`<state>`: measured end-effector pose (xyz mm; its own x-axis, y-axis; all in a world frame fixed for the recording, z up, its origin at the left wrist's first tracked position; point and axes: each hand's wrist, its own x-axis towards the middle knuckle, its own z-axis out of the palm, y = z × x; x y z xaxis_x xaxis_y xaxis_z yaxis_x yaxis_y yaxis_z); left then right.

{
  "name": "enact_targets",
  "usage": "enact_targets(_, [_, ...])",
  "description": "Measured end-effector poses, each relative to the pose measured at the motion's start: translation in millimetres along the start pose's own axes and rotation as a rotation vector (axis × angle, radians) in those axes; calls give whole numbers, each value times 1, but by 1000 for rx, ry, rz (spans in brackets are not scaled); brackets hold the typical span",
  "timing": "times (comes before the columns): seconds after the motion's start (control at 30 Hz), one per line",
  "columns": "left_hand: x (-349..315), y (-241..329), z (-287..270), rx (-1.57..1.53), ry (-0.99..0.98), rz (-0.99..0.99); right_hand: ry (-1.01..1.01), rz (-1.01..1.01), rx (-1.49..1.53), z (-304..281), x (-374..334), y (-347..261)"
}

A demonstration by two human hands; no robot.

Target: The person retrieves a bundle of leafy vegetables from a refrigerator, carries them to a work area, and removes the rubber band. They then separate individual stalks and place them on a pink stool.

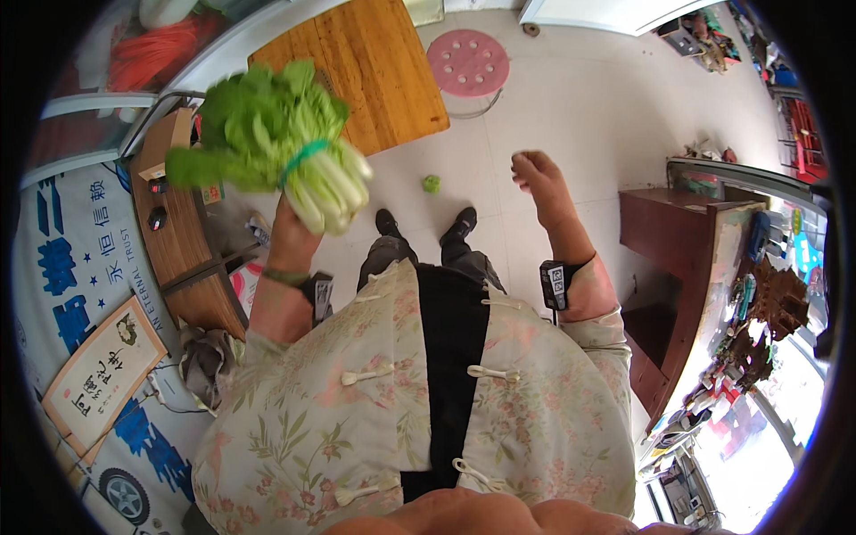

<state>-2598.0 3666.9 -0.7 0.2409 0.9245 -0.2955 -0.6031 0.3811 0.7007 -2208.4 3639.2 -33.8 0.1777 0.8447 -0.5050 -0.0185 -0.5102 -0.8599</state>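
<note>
My left hand holds up a bunch of leafy green vegetables with pale stems. A green band ties the stems together. The bunch hides most of that hand's fingers. Its leaves spread toward the far left, in front of the corner of the wooden table. Out to the right, my right hand is raised over the floor with its fingers curled in and nothing visible in them. On the floor between and beyond my feet lies a small green scrap of vegetable.
A yellow-brown wooden table stands ahead, with a pink round stool beside it. At the left is a brown wooden cabinet; at the right, a dark red cabinet. A framed calligraphy piece leans at lower left.
</note>
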Motion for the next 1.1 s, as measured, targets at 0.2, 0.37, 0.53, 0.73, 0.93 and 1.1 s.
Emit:
enact_targets(0.2, [-87,-39,-90,-16,308,-403,62,152,-485,25,48,212])
enact_targets(0.37, [-128,-82,-162,-154,379,-437,-79,125,-645,85,85,367])
enact_targets(0.53, [-129,-132,-218,-86,759,-415,-281,243,-866,149,144,472])
enact_targets(0.73, [-120,-202,-282,-114,810,-468,-503,208,-1256,201,246,548])
enact_targets(0.93, [-142,-227,-324,-65,925,-501,-526,164,-1311,227,294,596])
enact_targets(1.1, [-133,-230,-303,-200,800,-492,-354,112,-1125,217,305,582])
